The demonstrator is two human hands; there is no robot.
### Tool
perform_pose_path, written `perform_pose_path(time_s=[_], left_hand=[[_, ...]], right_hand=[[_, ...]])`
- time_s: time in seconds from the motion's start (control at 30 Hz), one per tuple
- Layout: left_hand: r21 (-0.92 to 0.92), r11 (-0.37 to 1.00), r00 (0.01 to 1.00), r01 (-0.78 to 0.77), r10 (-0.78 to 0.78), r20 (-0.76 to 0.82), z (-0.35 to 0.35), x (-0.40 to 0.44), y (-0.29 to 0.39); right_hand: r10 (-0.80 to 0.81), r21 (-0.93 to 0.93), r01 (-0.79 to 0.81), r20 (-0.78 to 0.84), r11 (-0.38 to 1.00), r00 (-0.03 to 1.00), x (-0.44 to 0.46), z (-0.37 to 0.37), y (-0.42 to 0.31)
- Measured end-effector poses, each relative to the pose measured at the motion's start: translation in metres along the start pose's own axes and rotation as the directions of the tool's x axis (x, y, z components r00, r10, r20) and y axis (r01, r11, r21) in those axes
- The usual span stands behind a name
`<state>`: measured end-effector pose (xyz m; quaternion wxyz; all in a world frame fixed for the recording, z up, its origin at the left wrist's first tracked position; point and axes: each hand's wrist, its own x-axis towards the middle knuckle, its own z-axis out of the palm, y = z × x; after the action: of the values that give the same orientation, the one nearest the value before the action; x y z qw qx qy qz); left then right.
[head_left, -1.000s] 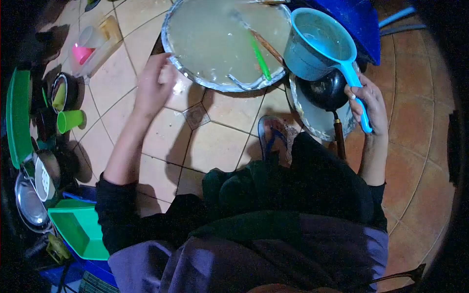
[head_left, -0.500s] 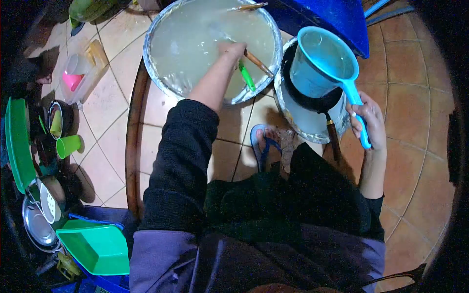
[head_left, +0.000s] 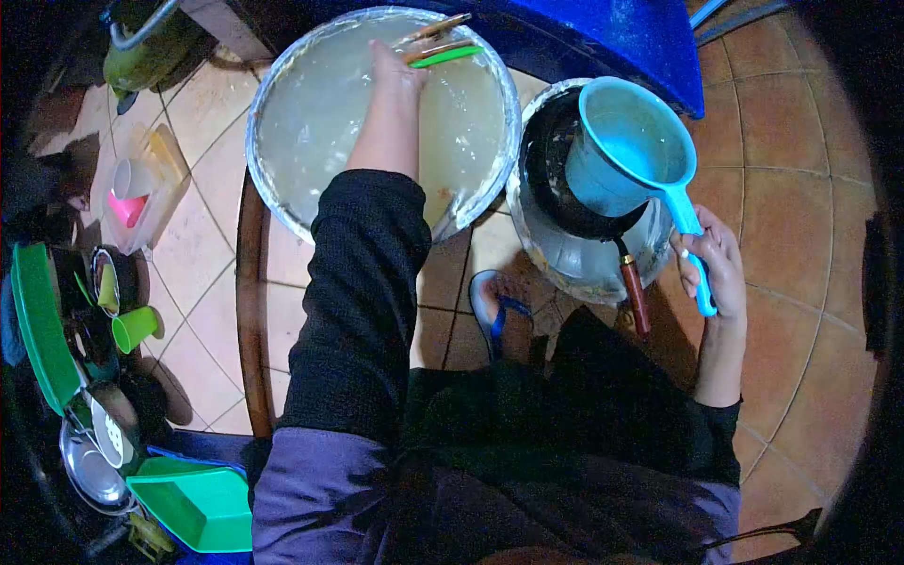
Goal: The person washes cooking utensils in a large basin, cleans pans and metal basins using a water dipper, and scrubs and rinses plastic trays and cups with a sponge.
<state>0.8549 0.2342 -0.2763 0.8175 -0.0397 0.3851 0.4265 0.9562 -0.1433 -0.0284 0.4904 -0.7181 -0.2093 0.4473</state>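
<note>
My left hand [head_left: 397,68] is over the big round basin [head_left: 252,141] of cloudy water, its fingers closed around several long utensils. Among these, a green handle [head_left: 447,56] and brown handles [head_left: 435,30] point to the right. In my right hand [head_left: 713,259] is the handle of a light blue dipper [head_left: 631,141], held upright with what looks like water inside. Beneath the dipper, a black pan [head_left: 546,160] with a brown handle [head_left: 634,294] rests in a smaller basin [head_left: 584,282].
A clear tray [head_left: 155,193] with a pink cup [head_left: 125,209] stands on the tiles at left. Below it are a lime green cup [head_left: 135,330], pans, a green lid-like piece [head_left: 42,325] and a green bin [head_left: 200,504]. A blue container [head_left: 621,42] borders the basins.
My left hand has gone from beside the basin into it and now holds the utensils near its far side. The dipper stays in my right hand. The whole view has shifted.
</note>
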Motion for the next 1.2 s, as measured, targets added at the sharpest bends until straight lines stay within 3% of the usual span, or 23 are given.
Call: perform_pose_path(time_s=[0.2, 0.33, 0.43, 0.5, 0.6, 0.73, 0.8, 0.9, 0.93, 0.97, 1.03, 1.17, 1.2], left_hand=[[0.054, 0.998, 0.976, 0.034, -0.022, -0.215, 0.02, 0.024, 0.005], [-0.041, 0.999, 0.98, 0.0, -0.008, -0.198, 0.017, 0.022, -0.001], [-0.06, 0.995, 0.981, 0.08, -0.089, -0.172, 0.007, 0.004, -0.019], [0.154, 0.988, 0.989, 0.008, 0.015, -0.148, -0.001, -0.017, -0.041], [0.203, 0.979, 0.998, 0.036, -0.026, -0.052, -0.021, -0.023, -0.066], [0.315, 0.949, 0.997, 0.011, 0.014, -0.077, -0.039, -0.041, -0.076], [0.44, 0.892, 0.994, 0.105, -0.108, -0.017, -0.04, -0.06, -0.068], [0.437, 0.899, 1.0, -0.002, -0.01, 0.026, -0.042, -0.084, -0.063], [0.441, 0.893, 0.986, -0.093, 0.021, 0.166, -0.051, -0.074, -0.064], [0.438, 0.893, 0.986, -0.101, 0.03, 0.165, -0.048, -0.089, -0.054], [0.611, 0.791, 0.971, 0.04, -0.175, 0.163, -0.037, -0.137, -0.028], [0.657, 0.749, 0.964, 0.088, -0.232, 0.134, -0.043, -0.163, -0.01], [0.648, 0.739, 0.941, 0.182, -0.322, 0.103, -0.044, -0.167, -0.007]], right_hand=[[-0.003, -0.024, 0.002, -0.011, 1.0, 1.0, 0.008, 0.001, -0.01], [0.026, -0.094, -0.027, -0.004, 0.995, 1.0, 0.011, 0.004, -0.014], [0.039, -0.108, -0.037, 0.021, 0.993, 0.999, 0.013, 0.014, -0.018], [0.029, -0.099, -0.023, 0.056, 0.995, 0.998, 0.014, 0.021, -0.021], [0.034, -0.22, -0.02, 0.061, 0.975, 0.998, 0.016, 0.032, -0.022], [0.01, -0.354, 0.038, 0.133, 0.934, 0.991, 0.019, 0.043, -0.021], [0.001, -0.393, 0.061, 0.158, 0.917, 0.987, 0.019, 0.051, -0.021], [-0.038, -0.45, 0.1, 0.144, 0.888, 0.989, 0.018, 0.063, -0.023], [-0.067, -0.483, 0.126, 0.137, 0.867, 0.988, 0.019, 0.065, -0.023], [-0.096, -0.515, 0.151, 0.131, 0.844, 0.987, 0.019, 0.068, -0.023], [-0.114, -0.524, 0.171, 0.138, 0.834, 0.984, 0.018, 0.073, -0.024], [-0.17, -0.553, 0.22, 0.141, 0.803, 0.975, 0.017, 0.082, -0.021], [-0.264, -0.622, 0.319, 0.182, 0.715, 0.947, 0.021, 0.078, -0.013]])
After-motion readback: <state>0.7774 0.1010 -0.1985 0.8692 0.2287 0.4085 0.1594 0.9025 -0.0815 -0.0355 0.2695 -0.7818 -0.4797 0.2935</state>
